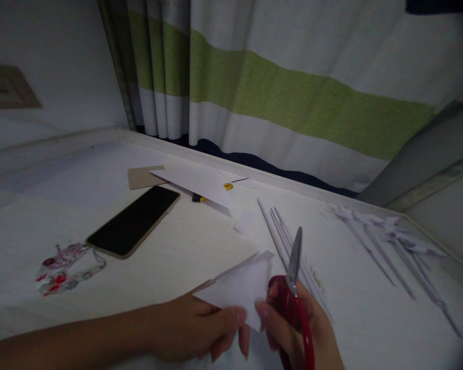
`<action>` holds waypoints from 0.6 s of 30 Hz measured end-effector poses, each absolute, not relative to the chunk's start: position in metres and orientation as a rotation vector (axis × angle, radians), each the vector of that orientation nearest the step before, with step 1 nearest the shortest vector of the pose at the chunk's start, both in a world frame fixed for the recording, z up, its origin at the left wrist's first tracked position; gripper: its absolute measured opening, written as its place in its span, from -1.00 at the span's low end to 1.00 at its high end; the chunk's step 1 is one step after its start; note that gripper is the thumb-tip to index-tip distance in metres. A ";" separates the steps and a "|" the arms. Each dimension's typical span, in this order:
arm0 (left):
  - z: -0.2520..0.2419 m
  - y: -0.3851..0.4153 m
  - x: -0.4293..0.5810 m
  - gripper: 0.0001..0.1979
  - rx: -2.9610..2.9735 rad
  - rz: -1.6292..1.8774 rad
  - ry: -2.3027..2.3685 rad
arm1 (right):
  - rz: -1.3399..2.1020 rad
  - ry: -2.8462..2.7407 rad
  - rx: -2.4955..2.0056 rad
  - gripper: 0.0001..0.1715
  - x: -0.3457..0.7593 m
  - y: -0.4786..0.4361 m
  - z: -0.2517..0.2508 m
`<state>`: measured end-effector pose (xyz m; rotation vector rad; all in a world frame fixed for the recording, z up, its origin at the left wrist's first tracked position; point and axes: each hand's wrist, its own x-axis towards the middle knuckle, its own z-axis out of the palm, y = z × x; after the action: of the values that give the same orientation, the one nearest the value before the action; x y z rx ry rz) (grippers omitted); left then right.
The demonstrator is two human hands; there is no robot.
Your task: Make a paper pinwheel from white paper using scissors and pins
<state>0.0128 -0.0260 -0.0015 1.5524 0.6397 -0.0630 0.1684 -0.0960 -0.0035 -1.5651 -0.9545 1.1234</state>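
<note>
A folded piece of white paper, roughly triangular, is held above the table near the front. My left hand grips its lower left part, thumb on top and fingers beneath. At the paper's lower right corner, the thumb and fingertips of my right hand meet its edge. Red-handled scissors hang in that same right hand, blades pointing up and seemingly together. Part of their handle is hidden by the fingers. Several thin rolled paper sticks lie just behind the scissors.
A phone with a beaded strap lies at left. Behind it are brown card, a white paper sheet and a yellow-black cutter. Paper pinwheel-like shapes on sticks lie at right. A striped curtain hangs behind.
</note>
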 end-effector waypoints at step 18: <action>0.001 -0.013 0.003 -0.55 1.269 0.399 0.690 | 1.609 -0.822 -1.279 -0.57 0.175 -0.101 0.001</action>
<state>0.0035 -0.0127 0.0013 1.2691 0.6901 0.3989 0.1748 -0.1011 0.0012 -1.2787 -0.8218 1.6094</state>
